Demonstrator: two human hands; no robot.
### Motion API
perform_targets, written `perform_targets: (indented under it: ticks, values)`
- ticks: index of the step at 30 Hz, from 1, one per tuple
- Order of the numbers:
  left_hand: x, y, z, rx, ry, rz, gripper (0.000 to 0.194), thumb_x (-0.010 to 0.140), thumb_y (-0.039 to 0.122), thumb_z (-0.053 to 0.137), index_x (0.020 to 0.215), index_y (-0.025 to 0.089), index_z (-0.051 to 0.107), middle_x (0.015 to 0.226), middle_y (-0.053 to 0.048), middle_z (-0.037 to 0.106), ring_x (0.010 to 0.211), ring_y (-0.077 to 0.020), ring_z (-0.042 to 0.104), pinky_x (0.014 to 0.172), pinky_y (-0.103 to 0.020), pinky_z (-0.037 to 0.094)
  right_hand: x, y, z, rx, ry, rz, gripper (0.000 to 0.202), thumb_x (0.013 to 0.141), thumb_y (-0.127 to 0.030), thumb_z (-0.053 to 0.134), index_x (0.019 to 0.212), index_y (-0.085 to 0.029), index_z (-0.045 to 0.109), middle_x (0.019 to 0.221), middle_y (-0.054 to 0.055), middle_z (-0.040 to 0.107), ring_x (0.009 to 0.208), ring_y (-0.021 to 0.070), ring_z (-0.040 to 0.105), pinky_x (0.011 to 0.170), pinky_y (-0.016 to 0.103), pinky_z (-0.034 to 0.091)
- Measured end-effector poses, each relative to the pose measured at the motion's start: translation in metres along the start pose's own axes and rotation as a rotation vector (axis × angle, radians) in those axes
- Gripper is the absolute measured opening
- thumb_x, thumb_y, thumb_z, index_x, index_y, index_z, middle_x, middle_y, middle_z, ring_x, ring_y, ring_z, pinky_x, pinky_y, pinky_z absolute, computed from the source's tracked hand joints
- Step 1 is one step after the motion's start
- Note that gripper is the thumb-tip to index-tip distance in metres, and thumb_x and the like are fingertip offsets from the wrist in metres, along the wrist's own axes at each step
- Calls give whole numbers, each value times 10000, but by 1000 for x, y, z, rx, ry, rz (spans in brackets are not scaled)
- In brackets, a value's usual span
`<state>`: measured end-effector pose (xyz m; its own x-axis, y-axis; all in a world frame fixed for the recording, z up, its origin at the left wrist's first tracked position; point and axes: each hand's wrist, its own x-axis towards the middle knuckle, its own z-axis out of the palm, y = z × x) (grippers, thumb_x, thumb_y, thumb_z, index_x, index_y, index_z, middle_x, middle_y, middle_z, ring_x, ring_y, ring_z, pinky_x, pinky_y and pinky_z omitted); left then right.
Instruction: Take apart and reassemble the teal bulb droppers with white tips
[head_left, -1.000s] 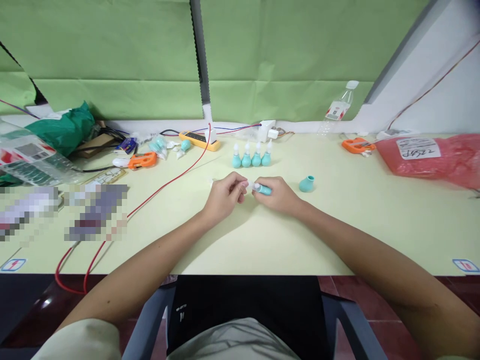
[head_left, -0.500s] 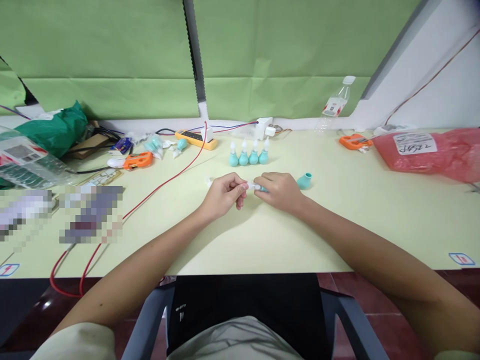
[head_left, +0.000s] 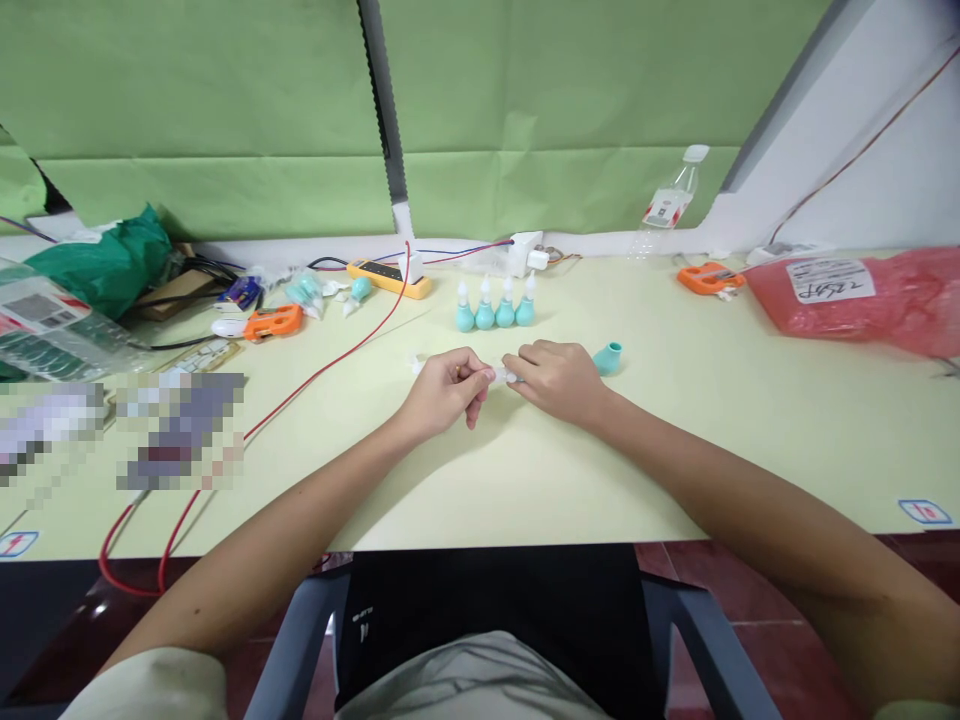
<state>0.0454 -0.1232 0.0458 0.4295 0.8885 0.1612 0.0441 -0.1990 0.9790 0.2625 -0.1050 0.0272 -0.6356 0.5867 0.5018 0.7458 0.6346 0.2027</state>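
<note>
A small translucent plastic nozzle [head_left: 500, 374] spans the gap between my two hands. My left hand [head_left: 448, 388] is closed, pinching the nozzle's left end between thumb and fingers. Fingers curled, my right hand [head_left: 559, 380] covers the other end, where a teal rubber bulb is mostly hidden under them. Just right of that hand, a loose teal bulb [head_left: 608, 359] lies on its side, open mouth up and right. Behind my left hand a small clear piece [head_left: 417, 364] rests on the table. Several bulb syringes [head_left: 495, 316], teal with pale tips, stand upright in a row beyond my hands.
At the back left lie a yellow multimeter [head_left: 390, 279], bagged teal bulbs [head_left: 306, 292], orange-handled cutters [head_left: 274, 322] and a green bag [head_left: 112, 262]. A red cable [head_left: 330, 370] crosses the table's left side. On the right are another orange tool [head_left: 709, 278] and a red bag [head_left: 840, 300].
Both hands stay almost in place, the right fingers shifting slightly. Less teal shows under the right fingers than before. The whole view has moved a little.
</note>
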Motion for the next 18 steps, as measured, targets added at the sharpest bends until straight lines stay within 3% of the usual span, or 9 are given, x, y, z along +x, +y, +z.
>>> perform_targets:
  ticks: [8,13,18]
  values:
    - [0,-3,1,-15,-13,50,318,915,432,692,819,164,550,642,22,610,446,-107,617,446,-229,499,2,-4,6,152,25,80,223,943,-252,518,885,-174,719,754,63,688,689,179,556,589,327,217]
    - [-1,-6,0,16,4,107,315,939,457,659,878,165,558,674,17,622,470,-102,621,473,-228,507,4,-15,3,510,48,223,149,856,-200,554,768,-181,672,676,13,645,612,137,509,610,291,302]
    - [1,-13,-3,33,-14,136,337,945,485,647,882,166,561,672,17,619,482,-99,618,486,-223,499,8,-25,-9,800,-21,297,239,833,-223,577,602,-182,531,573,-28,497,550,104,393,580,274,305]
